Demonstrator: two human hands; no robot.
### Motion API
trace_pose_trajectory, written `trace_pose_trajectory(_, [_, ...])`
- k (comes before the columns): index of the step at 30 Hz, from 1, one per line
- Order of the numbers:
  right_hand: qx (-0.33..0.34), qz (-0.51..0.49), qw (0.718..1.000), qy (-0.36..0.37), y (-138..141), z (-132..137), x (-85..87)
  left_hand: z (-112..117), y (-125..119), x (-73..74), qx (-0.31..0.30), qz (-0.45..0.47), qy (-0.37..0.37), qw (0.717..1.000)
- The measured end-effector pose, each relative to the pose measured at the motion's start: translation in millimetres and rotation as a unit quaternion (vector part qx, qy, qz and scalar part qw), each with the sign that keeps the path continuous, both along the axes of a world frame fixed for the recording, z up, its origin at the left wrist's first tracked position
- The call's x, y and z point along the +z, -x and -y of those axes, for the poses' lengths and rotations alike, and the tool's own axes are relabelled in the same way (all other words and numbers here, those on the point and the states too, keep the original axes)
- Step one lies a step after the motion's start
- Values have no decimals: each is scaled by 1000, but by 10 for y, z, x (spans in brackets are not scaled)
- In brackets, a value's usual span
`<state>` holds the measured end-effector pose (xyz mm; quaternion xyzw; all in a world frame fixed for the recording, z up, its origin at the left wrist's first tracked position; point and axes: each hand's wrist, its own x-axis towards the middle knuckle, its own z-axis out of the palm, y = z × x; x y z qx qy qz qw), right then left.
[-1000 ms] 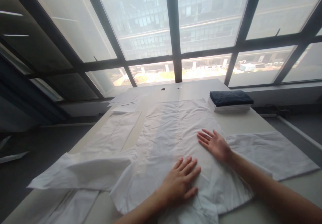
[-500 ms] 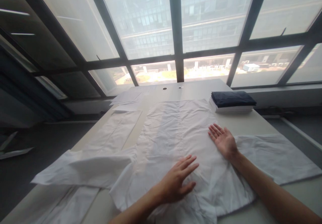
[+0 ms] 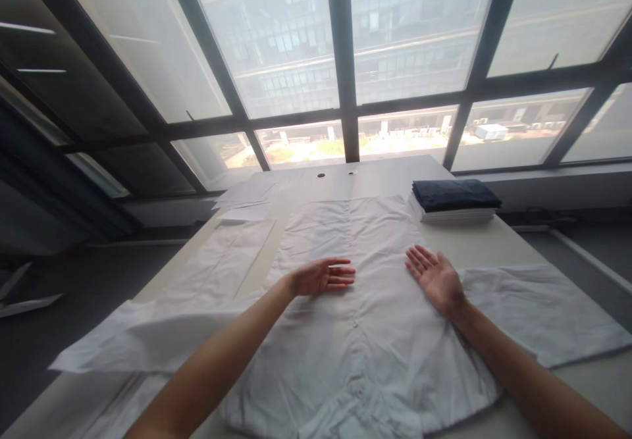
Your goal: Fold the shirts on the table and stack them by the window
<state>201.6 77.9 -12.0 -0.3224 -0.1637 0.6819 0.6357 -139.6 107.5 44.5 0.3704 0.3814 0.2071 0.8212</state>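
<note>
A white button-front shirt (image 3: 380, 340) lies spread flat, its collar toward me and its sleeves out to both sides. Light wrinkles run over the fabric on either side of the button line. Over the left half of the shirt's body is my left hand (image 3: 323, 277), fingers stretched toward the buttons and holding nothing; whether it touches the cloth I cannot tell. At the shirt's right side edge my right hand (image 3: 437, 281) rests with its palm turned up and fingers extended, also holding nothing. The right sleeve (image 3: 538, 304) stretches out beyond my right wrist.
The white table (image 3: 385, 172) reaches to the window. A folded dark navy cloth (image 3: 454, 194) sits on a white stack (image 3: 459, 216) at the back right. Loose white sheets (image 3: 244, 195) lie at the back left, with another white piece of fabric (image 3: 212, 261) nearer.
My left hand has moved forward and to the left, away from the shirt's lower middle, uncovering the buttons there. My right hand has stayed in nearly the same place.
</note>
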Motion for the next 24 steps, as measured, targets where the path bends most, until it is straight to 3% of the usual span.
trace_pose_trajectory(6, [3, -19, 1000, 6, 6, -7, 17, -720, 668, 29, 26, -18, -40, 999])
trace_pose_trajectory(10, [-5, -30, 999, 19, 20, -2, 44, -1319, 926, -44, 20, -20, -37, 999])
trace_pose_trajectory(14, [-3, -38, 999, 21, 21, 11, 51, -1805, 1014, -58, 128, -25, -67, 989])
trace_pose_trajectory(19, [4, -29, 999, 23, 15, 31, 73, -2231, 997, -36, 321, -118, -164, 925])
trace_pose_trajectory(24, [10, -7, 1000, 19, 12, 30, 88, -2461, 779, -86, 410, -202, -284, 843])
